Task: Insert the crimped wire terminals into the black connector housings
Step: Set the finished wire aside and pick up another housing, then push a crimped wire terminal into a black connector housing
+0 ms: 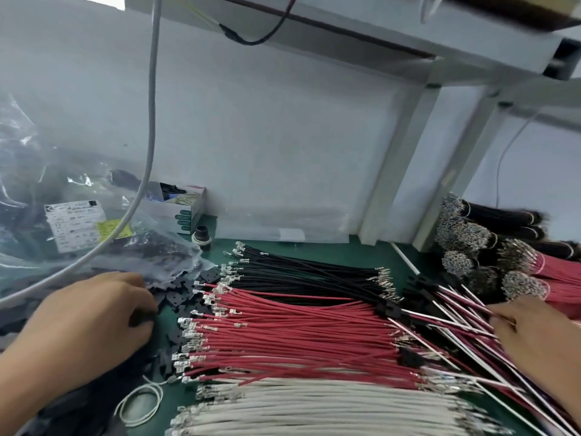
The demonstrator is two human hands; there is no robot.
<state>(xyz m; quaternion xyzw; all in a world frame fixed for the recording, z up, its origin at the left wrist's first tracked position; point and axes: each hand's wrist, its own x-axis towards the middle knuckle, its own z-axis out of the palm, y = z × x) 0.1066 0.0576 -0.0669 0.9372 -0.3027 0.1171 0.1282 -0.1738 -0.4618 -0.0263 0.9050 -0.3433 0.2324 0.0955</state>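
Black wires (314, 275), red wires (298, 335) and white wires (330, 407) with crimped metal terminals lie in rows across the green mat (361, 250). Loose black connector housings (185, 291) are heaped at the left of the wires. My left hand (91, 316) reaches into that heap, fingers curled around a black housing (141, 319). My right hand (534, 338) rests at the right on a pile of assembled wire sets (456, 313) with black housings on their ends; its fingertips touch the wires.
A clear plastic bag (78, 228) with a label lies at back left, next to a small white box (179, 206). Bundled black and red wires (503, 253) are stacked at the far right. A grey cable (151, 127) hangs down. White frame posts (399, 158) stand behind.
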